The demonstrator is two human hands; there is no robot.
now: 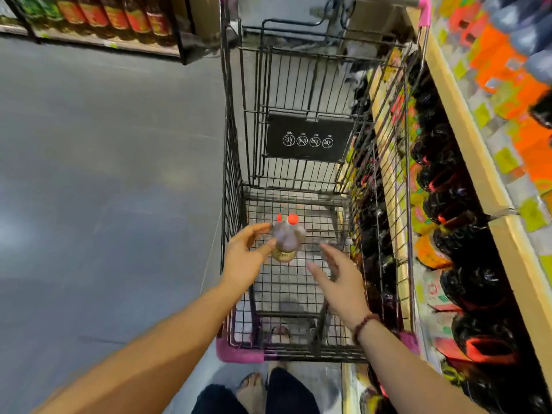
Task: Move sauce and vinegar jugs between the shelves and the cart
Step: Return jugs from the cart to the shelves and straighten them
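Observation:
A brown jug [287, 240] with a red cap stands upright on the wire floor of the black cart [298, 282]. My left hand [248, 252] reaches into the cart, fingers spread, its fingertips at the jug's left side. My right hand [340, 276] hovers open to the right of the jug, apart from it, holding nothing. Dark sauce jugs [466, 243] fill the shelves on the right, beside the cart.
The cart's pink-cornered rim [239, 354] is just in front of my feet. Its folded child seat panel [307, 138] stands at the far end. A wooden shelf edge [490, 180] runs along the right. Another shelf of bottles [113, 16] stands across the grey aisle floor.

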